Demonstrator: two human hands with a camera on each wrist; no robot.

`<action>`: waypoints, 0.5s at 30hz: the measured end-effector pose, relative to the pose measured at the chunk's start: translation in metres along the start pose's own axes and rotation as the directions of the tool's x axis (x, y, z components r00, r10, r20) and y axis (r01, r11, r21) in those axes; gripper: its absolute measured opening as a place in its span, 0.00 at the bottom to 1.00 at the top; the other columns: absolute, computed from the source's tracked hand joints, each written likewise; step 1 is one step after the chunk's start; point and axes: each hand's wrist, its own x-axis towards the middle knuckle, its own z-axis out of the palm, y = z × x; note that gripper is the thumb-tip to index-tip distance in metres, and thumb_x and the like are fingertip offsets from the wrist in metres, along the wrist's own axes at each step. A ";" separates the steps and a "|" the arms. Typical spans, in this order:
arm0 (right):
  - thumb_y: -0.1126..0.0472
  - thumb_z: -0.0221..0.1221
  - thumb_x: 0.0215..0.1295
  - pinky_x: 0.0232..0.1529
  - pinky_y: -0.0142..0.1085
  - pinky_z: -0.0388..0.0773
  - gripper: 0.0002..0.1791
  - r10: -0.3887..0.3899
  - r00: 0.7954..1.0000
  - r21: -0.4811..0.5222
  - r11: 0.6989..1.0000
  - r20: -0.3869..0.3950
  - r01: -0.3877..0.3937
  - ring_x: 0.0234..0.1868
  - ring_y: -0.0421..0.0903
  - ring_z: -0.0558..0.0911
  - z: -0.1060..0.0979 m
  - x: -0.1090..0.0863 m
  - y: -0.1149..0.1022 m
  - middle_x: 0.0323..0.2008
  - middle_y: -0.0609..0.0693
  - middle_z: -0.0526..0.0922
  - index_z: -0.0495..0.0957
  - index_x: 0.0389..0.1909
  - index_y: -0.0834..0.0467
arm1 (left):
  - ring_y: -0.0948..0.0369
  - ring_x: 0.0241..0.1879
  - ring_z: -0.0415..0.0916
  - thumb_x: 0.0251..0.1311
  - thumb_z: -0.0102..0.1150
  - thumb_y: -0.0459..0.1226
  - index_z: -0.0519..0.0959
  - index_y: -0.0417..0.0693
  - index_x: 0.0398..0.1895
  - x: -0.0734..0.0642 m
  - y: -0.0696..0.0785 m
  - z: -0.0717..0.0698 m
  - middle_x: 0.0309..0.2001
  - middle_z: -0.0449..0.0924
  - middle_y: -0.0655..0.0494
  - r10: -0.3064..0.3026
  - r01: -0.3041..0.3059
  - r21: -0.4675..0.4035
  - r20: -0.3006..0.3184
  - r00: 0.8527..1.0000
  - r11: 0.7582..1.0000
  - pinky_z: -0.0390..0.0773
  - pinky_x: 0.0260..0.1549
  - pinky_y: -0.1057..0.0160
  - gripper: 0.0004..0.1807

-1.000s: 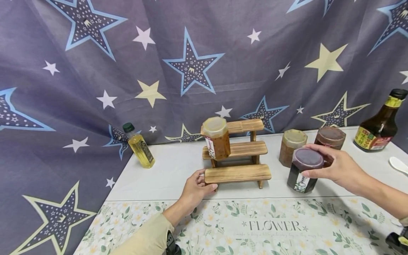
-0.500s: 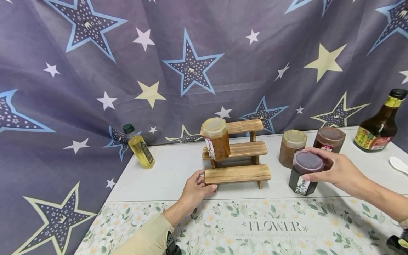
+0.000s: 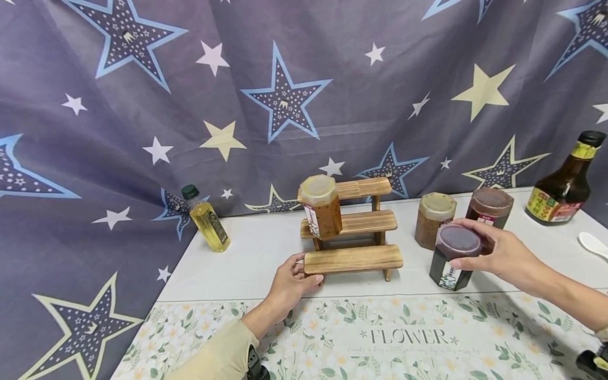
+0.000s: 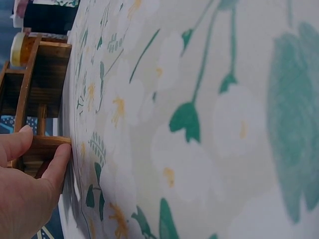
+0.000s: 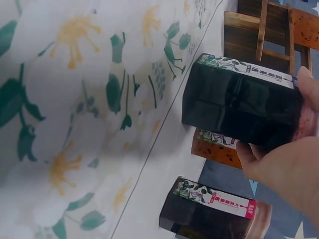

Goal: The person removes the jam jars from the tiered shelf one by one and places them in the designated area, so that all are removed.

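Observation:
My right hand [image 3: 508, 256] grips a dark, many-sided jar [image 3: 443, 266] by its upper part, just under the purple lid. In the right wrist view the jar [image 5: 234, 104] shows its white label, with thumb and fingers on either side near the lid. My left hand [image 3: 291, 282] holds the left end of the lowest step of a three-step wooden display stand [image 3: 353, 258]; the left wrist view shows finger and thumb on opposite sides of that step [image 4: 50, 141]. An amber jar [image 3: 330, 219] with a pale yellow lid stands on the middle step, at its left end.
Right of the stand, a brown jar [image 3: 427, 229] and a reddish-brown jar [image 3: 491, 203] stand close behind the held jar. A sauce bottle [image 3: 560, 190] and a white spoon [image 3: 592, 244] are farther right. An oil bottle [image 3: 210, 224] stands left. A starry curtain [image 3: 180, 121] hangs behind.
The dark jar in my right hand has come slightly toward the front edge, then stayed nearly still. My left hand keeps its hold on the stand.

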 end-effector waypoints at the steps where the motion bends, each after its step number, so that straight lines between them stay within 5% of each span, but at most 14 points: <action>1: 0.55 0.71 0.55 0.39 0.24 0.79 0.47 0.000 1.000 0.000 1.000 0.002 0.000 0.44 0.23 0.74 0.000 0.000 0.000 0.60 0.64 0.70 0.57 0.72 0.59 | 0.55 0.47 0.79 0.57 0.65 0.28 0.57 0.38 0.71 0.000 0.000 0.000 0.50 0.76 0.42 -0.001 0.001 0.000 0.000 1.000 1.000 0.84 0.45 0.61 0.40; 7: 0.56 0.71 0.54 0.38 0.23 0.78 0.46 -0.022 1.000 0.003 1.000 -0.010 0.022 0.44 0.23 0.74 0.002 0.000 -0.001 0.59 0.64 0.71 0.58 0.71 0.61 | 0.55 0.47 0.79 0.57 0.65 0.29 0.56 0.38 0.71 0.000 0.001 0.000 0.50 0.76 0.43 -0.001 0.001 0.012 -0.001 1.000 1.000 0.84 0.45 0.61 0.40; 15: 0.60 0.74 0.49 0.40 0.15 0.71 0.49 -0.166 0.985 -0.069 0.984 -0.056 0.162 0.46 0.18 0.68 0.007 0.000 0.000 0.59 0.64 0.69 0.58 0.71 0.62 | 0.55 0.47 0.79 0.57 0.66 0.30 0.57 0.39 0.71 -0.001 0.002 0.000 0.50 0.77 0.44 -0.001 0.001 0.032 -0.002 1.000 0.999 0.84 0.45 0.61 0.40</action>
